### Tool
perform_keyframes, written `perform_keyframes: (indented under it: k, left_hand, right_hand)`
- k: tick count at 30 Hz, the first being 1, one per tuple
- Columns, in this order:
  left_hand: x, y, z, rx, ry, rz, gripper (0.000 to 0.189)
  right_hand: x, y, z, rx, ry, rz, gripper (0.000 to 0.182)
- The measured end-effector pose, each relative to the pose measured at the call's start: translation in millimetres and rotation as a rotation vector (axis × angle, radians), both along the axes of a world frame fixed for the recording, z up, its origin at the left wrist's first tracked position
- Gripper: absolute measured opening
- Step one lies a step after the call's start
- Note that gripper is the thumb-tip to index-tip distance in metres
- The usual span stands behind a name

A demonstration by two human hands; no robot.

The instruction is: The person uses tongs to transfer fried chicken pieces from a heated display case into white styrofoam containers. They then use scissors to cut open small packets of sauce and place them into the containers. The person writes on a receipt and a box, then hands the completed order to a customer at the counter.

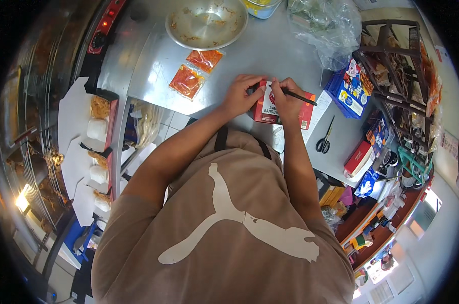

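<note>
A red and white printed food box [268, 110] lies on the steel table in front of my torso. My left hand [244, 95] steadies its left edge, fingers and thumb at the box's upper left corner. Between the fingers of my right hand [289, 99] is a black pen [299, 97], its tip end over the box's upper part. White paper with writing [318, 110] shows at the box's right. Two clear sachets of orange-red sauce, one nearer me [187, 82] and one farther [204, 60], lie left of my hands, below a soiled steel bowl [207, 23].
Black-handled scissors [323, 144] lie right of the paper. Blue printed packs [351, 89], a clear plastic bag [324, 26] and a dark rack [398, 83] stand at the right. Open boxes of food, one with fried pieces and wrapped rice [97, 128], line the left counter.
</note>
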State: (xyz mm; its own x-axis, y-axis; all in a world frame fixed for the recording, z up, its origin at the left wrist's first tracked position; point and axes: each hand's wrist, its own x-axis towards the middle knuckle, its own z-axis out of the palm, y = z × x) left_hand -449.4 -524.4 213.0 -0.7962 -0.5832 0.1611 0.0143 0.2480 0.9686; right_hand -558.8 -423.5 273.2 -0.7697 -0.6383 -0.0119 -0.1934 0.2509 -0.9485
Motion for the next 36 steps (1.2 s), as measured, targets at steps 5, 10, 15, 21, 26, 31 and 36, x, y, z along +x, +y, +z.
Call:
perform_keyframes:
  k: [5, 10, 15, 21, 26, 31, 36]
  left_hand:
    - [1, 0, 7, 0.033, -0.024, -0.017, 0.033]
    - [1, 1, 2, 0.003, 0.004, 0.019, 0.032]
    - [3, 2, 5, 0.021, -0.016, 0.009, 0.032]
    - [2, 1, 7, 0.02, -0.007, 0.006, 0.033]
    - [3, 2, 2, 0.044, -0.006, 0.001, 0.033]
    - [3, 2, 6, 0.028, -0.003, -0.004, 0.034]
    - [3, 3, 3, 0.034, -0.004, 0.007, 0.034]
  right_hand:
    - [-5, 3, -10, -0.037, 0.104, 0.003, 0.027]
    - [-5, 2, -8, -0.007, 0.17, 0.031, 0.029]
    - [-8, 5, -19, -0.023, 0.203, -0.027, 0.029]
    - [-11, 8, -23, 0.028, 0.273, -0.019, 0.029]
    - [-8, 7, -17, 0.041, 0.204, -0.096, 0.031]
    - [-10, 10, -27, -0.016, 0.211, -0.084, 0.029]
    - [-6, 7, -15, -0.002, 0.218, -0.075, 0.031]
